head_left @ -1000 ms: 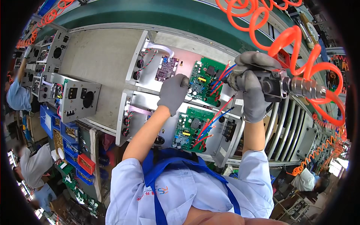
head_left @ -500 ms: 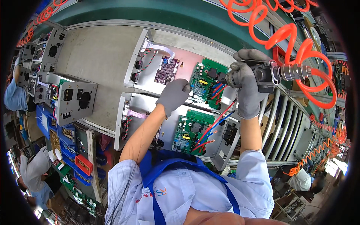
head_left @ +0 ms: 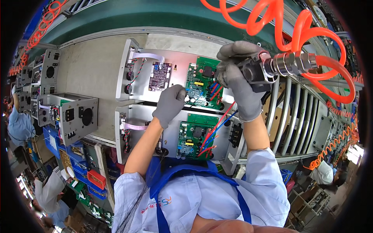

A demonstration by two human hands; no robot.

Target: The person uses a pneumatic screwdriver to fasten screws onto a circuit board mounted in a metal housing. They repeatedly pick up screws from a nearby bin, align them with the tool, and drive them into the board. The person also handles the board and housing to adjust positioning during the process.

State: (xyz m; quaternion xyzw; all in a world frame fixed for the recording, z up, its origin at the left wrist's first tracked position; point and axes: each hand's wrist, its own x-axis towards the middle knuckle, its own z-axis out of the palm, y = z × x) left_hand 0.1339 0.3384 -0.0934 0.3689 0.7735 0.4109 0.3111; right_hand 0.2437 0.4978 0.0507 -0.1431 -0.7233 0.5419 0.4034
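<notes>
The gray-gloved right hand [head_left: 243, 85] is wrapped around a tool [head_left: 254, 72] on a coiled orange hose [head_left: 329, 62], at the right edge of the farther green board [head_left: 199, 77]. The left hand [head_left: 169, 105], fingers curled, is near that board's left edge; whether it holds anything is hidden.

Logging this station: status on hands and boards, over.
Right hand gripping hose-fed tool. Left hand curled beside far green board, any contents hidden. Red and blue wires close ahead of tool.
</notes>
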